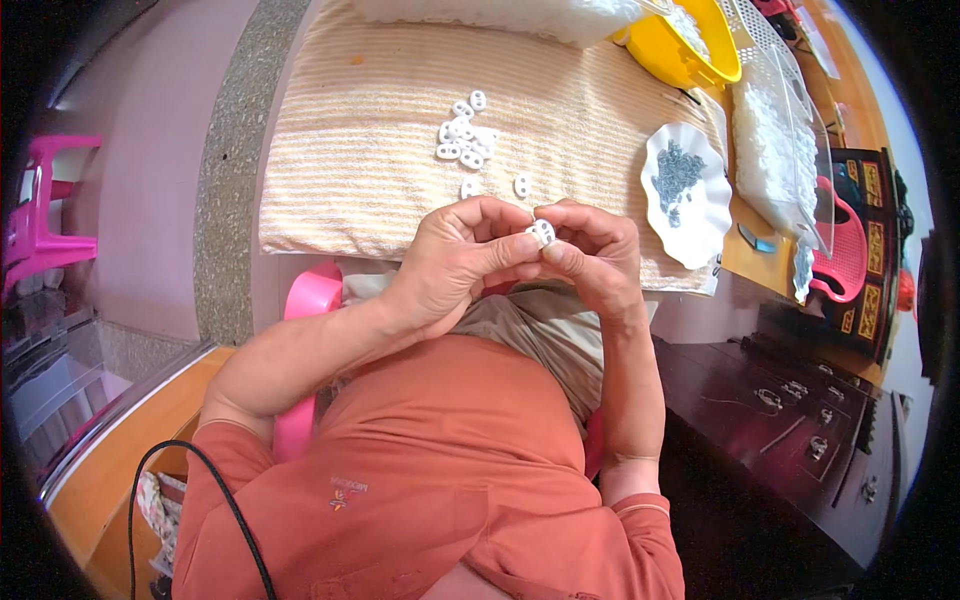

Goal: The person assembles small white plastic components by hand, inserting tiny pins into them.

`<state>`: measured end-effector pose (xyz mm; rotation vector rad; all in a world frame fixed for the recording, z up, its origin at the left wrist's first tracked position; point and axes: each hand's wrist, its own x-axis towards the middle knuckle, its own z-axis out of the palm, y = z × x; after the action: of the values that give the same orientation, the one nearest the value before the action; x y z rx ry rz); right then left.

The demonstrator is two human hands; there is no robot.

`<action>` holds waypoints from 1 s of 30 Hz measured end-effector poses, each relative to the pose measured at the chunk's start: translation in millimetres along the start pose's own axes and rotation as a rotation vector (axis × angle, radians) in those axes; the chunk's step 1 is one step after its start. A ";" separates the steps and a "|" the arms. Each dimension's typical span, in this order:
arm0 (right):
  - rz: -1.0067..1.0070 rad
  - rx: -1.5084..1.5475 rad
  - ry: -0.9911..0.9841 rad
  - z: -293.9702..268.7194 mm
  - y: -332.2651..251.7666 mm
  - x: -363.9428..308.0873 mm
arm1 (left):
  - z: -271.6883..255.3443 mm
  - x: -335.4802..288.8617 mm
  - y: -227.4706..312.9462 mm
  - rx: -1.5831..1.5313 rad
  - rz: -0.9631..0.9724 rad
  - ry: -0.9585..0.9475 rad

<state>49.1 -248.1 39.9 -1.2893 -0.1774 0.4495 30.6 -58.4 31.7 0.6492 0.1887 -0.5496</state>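
We've got left hand (465, 250) and right hand (597, 255) grips pinched closed on one white piece (544, 232), near the edge of the towel (340, 180); let's brace it (lightly, holes uncovered).

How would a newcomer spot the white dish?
Find the striped cream cloth. Near its right edge, beyond the person's right hand, lies a white oval dish with a wavy rim. Its dark grey bits set it apart from the round yellow bowl and clear plastic box, both holding white pieces.
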 end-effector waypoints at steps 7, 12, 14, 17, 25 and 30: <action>-0.113 -0.040 -0.066 -3.2 3.5 3.4 | 0.4 1.0 2.6 -0.067 -0.018 -0.079; -0.119 0.015 -0.066 1.3 0.0 1.1 | -2.7 -0.2 3.7 -0.085 -0.024 -0.158; -0.134 0.010 -0.074 2.9 -2.2 0.3 | -2.8 -0.6 2.7 -0.090 -0.035 -0.176; -0.157 0.005 -0.097 5.9 -5.4 -0.5 | -2.6 -1.5 0.4 -0.080 -0.009 -0.172; -0.205 0.012 -0.109 13.0 -8.6 -4.2 | 1.6 -6.4 1.6 -0.030 0.025 -0.195; -0.244 -0.033 -0.126 16.9 -10.8 -7.0 | 2.8 -9.2 1.6 0.007 0.053 -0.224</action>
<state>38.9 -238.3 55.7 -1.2539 -0.4444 0.3190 23.8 -55.1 37.8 0.5926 -0.0403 -0.5672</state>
